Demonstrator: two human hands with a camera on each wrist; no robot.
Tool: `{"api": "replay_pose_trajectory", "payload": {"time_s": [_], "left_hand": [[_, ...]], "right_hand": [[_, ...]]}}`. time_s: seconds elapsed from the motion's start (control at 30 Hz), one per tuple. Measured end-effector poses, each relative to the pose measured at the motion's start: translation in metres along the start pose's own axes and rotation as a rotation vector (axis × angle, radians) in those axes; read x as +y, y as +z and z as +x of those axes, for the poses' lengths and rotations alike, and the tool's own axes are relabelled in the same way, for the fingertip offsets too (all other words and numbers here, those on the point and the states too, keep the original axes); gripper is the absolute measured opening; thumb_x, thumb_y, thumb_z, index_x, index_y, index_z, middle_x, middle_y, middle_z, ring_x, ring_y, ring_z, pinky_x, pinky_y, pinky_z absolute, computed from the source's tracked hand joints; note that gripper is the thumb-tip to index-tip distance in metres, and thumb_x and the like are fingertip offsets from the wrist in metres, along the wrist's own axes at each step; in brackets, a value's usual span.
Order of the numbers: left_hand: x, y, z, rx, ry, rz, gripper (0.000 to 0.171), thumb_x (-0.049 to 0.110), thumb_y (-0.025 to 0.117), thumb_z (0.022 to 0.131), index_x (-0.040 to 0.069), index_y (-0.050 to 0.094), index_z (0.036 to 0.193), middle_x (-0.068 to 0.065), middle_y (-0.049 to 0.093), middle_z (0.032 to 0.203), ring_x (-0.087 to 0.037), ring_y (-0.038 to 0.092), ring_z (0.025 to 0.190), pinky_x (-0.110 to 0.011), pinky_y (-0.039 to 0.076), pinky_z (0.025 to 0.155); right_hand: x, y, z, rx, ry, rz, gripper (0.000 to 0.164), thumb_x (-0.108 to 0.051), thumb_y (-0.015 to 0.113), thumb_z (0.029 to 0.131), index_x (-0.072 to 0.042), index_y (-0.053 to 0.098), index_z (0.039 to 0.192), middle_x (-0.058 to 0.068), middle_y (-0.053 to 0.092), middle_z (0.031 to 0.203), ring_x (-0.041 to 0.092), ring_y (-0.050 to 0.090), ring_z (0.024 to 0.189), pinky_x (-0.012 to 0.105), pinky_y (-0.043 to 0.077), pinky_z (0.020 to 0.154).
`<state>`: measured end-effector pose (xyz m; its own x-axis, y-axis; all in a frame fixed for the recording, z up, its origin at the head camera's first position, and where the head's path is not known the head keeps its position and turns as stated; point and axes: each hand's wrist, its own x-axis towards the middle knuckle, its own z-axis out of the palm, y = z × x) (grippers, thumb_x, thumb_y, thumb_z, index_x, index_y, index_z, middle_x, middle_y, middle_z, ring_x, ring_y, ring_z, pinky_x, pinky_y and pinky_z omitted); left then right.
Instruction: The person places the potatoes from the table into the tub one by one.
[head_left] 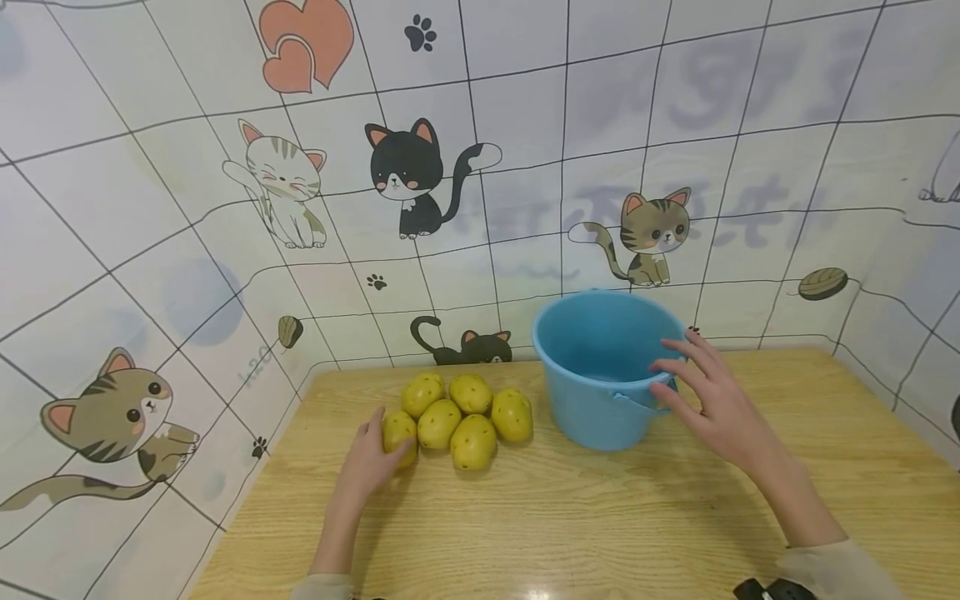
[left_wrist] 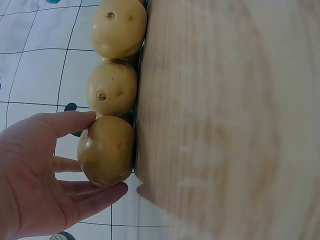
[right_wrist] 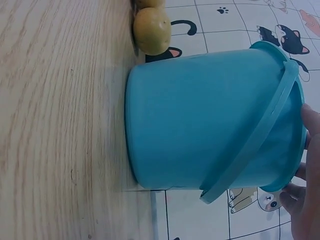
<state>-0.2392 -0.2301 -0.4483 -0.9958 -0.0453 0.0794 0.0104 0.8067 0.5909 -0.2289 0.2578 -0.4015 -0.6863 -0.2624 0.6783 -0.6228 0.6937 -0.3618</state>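
Several yellow potatoes [head_left: 473, 442] lie grouped on the wooden table, left of a blue bucket [head_left: 600, 412]. My left hand [head_left: 370, 458] holds the leftmost potato [left_wrist: 106, 151]. In the left wrist view the thumb is on one side of it and the fingers are on the other. The bucket stands upright with its handle [right_wrist: 250, 140] hanging down against the outside. My right hand [head_left: 716, 404] is at the bucket's right rim, fingers spread and slightly bent. Whether they touch the rim I cannot tell for sure. Inside the bucket, the visible part holds nothing.
Behind the table [head_left: 525, 533] rises a white wall [head_left: 525, 250] with black grid lines and cartoon cats, which also runs along the left side. The bucket stands near the table's back edge, and the potatoes sit close to it too.
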Motion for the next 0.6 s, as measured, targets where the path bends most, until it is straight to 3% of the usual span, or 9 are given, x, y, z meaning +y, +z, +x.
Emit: {"api": "replay_pose_trajectory", "payload": {"time_s": [0.37, 0.6], "left_hand": [[0.0031, -0.0006, 0.0013, -0.023, 0.012, 0.011, 0.082, 0.030, 0.070, 0.093, -0.013, 0.030, 0.151, -0.044, 0.039, 0.142, -0.057, 0.042, 0.130, -0.066, 0.037, 0.107], [0.0055, -0.0015, 0.0038, 0.013, 0.007, 0.008, 0.081, 0.020, 0.076, 0.082, -0.014, 0.039, 0.146, -0.036, 0.047, 0.142, -0.053, 0.043, 0.133, -0.062, 0.034, 0.111]], "right_hand": [[0.0027, 0.0011, -0.0030, 0.024, 0.012, 0.032, 0.024, -0.013, 0.073, 0.091, -0.016, 0.068, 0.115, 0.015, 0.052, 0.144, 0.038, 0.019, 0.151, 0.071, 0.019, 0.113], [0.0015, 0.0042, -0.0040, 0.052, 0.013, 0.061, 0.025, -0.010, 0.075, 0.089, -0.017, 0.068, 0.112, 0.014, 0.054, 0.142, 0.037, 0.020, 0.151, 0.072, 0.020, 0.113]]}}
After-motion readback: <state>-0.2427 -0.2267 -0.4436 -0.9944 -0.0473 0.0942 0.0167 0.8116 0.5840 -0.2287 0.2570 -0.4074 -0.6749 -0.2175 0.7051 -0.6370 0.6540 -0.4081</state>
